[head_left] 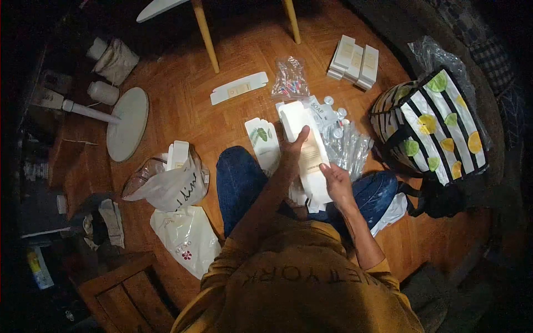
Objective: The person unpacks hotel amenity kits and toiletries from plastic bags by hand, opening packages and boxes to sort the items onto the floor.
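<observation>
A long white carton (314, 161) with a tan printed panel is held between both hands above my lap, slanting from upper left to lower right. My left hand (294, 145) grips its left side, with the thumb on top. My right hand (336, 182) pinches its right edge near the lower end. Just left of the carton lies a flat white piece with a green leaf print (262, 143). Clear plastic packets (350, 147) and a sachet marked SOAP (320, 114) lie on the floor to the right of it.
Stacked white boxes (354, 61), a bag of small coloured items (290, 80) and a flat carton (239, 88) lie ahead. A striped bag (436, 127) stands right. Plastic bags (185, 236) and a round white base (128, 125) are left; stool legs (205, 39) stand at the top.
</observation>
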`<state>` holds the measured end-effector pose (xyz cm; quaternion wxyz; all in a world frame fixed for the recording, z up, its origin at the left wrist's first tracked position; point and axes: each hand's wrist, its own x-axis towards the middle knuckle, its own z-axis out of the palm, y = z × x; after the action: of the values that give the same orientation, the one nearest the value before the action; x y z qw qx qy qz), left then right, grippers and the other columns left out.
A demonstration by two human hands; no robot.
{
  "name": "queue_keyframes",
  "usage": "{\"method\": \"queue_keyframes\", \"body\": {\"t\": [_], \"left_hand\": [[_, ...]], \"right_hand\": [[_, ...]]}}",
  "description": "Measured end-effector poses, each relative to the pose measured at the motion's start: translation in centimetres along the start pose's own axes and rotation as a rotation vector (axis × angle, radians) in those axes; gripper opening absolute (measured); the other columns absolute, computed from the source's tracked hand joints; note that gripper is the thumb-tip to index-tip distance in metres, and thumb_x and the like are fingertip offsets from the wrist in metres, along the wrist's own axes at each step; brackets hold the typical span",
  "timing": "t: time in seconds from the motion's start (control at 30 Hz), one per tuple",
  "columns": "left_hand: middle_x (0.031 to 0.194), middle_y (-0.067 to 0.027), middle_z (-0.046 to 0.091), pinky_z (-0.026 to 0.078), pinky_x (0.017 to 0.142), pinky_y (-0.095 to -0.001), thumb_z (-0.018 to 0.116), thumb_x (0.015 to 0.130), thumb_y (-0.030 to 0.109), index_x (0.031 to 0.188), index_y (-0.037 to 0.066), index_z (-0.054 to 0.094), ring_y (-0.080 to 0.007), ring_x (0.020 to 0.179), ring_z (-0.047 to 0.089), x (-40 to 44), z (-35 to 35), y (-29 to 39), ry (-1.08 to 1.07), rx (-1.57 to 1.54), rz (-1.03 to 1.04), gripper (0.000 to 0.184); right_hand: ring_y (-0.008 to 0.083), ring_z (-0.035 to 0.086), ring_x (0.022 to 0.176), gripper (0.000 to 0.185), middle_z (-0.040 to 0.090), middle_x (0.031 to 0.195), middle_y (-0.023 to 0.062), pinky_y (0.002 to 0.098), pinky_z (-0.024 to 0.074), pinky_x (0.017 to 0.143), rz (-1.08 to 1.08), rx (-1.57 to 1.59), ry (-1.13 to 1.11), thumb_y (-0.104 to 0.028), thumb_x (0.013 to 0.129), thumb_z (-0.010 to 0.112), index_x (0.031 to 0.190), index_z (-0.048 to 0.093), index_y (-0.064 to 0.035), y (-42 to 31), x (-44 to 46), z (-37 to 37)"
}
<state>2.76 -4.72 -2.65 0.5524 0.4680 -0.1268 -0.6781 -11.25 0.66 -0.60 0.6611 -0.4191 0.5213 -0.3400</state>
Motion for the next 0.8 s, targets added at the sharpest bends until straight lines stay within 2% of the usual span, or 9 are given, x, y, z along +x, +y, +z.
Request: {"method": "queue_keyframes", "body": {"t": [0.07,0.13,0.2,0.3,0.4,0.57,0.67,0.73,0.8], "left_hand": [[0.083,-0.0070,0.058,0.047,0.062,-0.0292,0.060,0.079,0.030,0.097,0.001,0.053,-0.0168,0.069,0.058,0.6,0.1,-1.2,0.104,0.054,0.092,0.035],[0.081,-0.0091,0.059,0.044,0.063,-0.0296,0.054,0.082,0.036,0.096,0.001,0.057,-0.0185,0.069,0.057,0.1,1.2,-1.5,0.179,0.306,0.475,0.038],[0.078,-0.0093,0.059,0.044,0.061,-0.0300,0.054,0.082,0.035,0.094,0.002,0.058,-0.0166,0.068,0.056,-0.8,1.3,-0.8,0.181,0.304,0.446,0.036],[0.074,-0.0081,0.058,0.044,0.056,-0.0286,0.055,0.082,0.034,0.092,0.000,0.057,-0.0152,0.061,0.056,-0.3,-1.3,-0.7,0.267,0.233,0.203,0.035],[0.075,-0.0075,0.058,0.044,0.056,-0.0280,0.056,0.081,0.032,0.089,0.000,0.057,-0.0146,0.062,0.056,-1.0,-1.8,0.2,0.146,0.109,0.210,0.033],[0.069,-0.0047,0.055,0.043,0.059,-0.0280,0.057,0.080,0.030,0.083,0.002,0.056,-0.0139,0.061,0.053,-0.4,-3.0,-0.3,0.196,-0.077,0.197,0.028],[0.068,-0.0056,0.054,0.042,0.059,-0.0297,0.056,0.081,0.030,0.079,0.002,0.056,-0.0158,0.060,0.051,-0.3,-3.4,-0.4,0.339,0.411,0.372,0.028],[0.070,-0.0076,0.055,0.041,0.060,-0.0311,0.055,0.082,0.030,0.078,0.001,0.056,-0.0177,0.061,0.051,-0.9,-2.3,-0.8,0.411,0.521,0.432,0.029],[0.073,-0.0092,0.056,0.041,0.064,-0.0304,0.054,0.084,0.029,0.082,0.000,0.057,-0.0182,0.066,0.052,-3.4,-0.3,-2.0,0.341,0.531,0.497,0.029]], "right_hand": [[0.0085,0.054,0.068,0.026,0.061,0.083,0.0055,0.0213,0.0437,0.062,0.016,0.227,0.016,-0.019,0.088,0.049,0.098,0.055,0.0040,0.8,0.6,0.3],[0.0110,0.057,0.070,0.027,0.062,0.086,0.0083,0.0231,0.0455,0.062,-0.030,0.323,0.135,-0.019,0.087,0.050,0.100,0.055,0.0043,1.5,0.9,0.5],[0.0106,0.056,0.072,0.029,0.061,0.088,0.0089,0.0229,0.0450,0.064,-0.004,0.327,0.146,-0.018,0.087,0.051,0.104,0.053,0.0056,1.6,0.2,0.5],[0.0067,0.052,0.074,0.029,0.060,0.087,0.0037,0.0196,0.0414,0.067,0.019,-0.092,0.148,-0.018,0.086,0.052,0.101,0.053,0.0069,3.2,-1.8,0.4],[0.0051,0.049,0.072,0.033,0.060,0.083,0.0025,0.0207,0.0407,0.067,0.026,-0.134,-0.102,-0.022,0.086,0.054,0.106,0.054,0.0050,2.2,-3.7,-0.1],[0.0040,0.050,0.071,0.031,0.061,0.077,0.0013,0.0209,0.0406,0.066,0.069,-0.384,-0.091,-0.022,0.085,0.054,0.109,0.056,-0.0021,3.2,-5.1,-1.7],[0.0062,0.054,0.079,0.032,0.063,0.088,0.0055,0.0234,0.0429,0.069,0.231,-0.743,-0.271,-0.022,0.085,0.054,0.112,0.054,-0.0041,2.1,-5.3,-1.9],[0.0107,0.053,0.093,0.038,0.057,0.107,0.0111,0.0257,0.0429,0.077,-0.273,-0.672,-0.010,-0.018,0.084,0.055,0.118,0.048,-0.0024,2.3,-4.4,-1.4],[0.0119,0.051,0.097,0.041,0.052,0.114,0.0124,0.0258,0.0412,0.081,-0.243,-0.351,0.071,-0.015,0.083,0.055,0.121,0.044,-0.0014,-1.1,-3.7,0.0]]}}
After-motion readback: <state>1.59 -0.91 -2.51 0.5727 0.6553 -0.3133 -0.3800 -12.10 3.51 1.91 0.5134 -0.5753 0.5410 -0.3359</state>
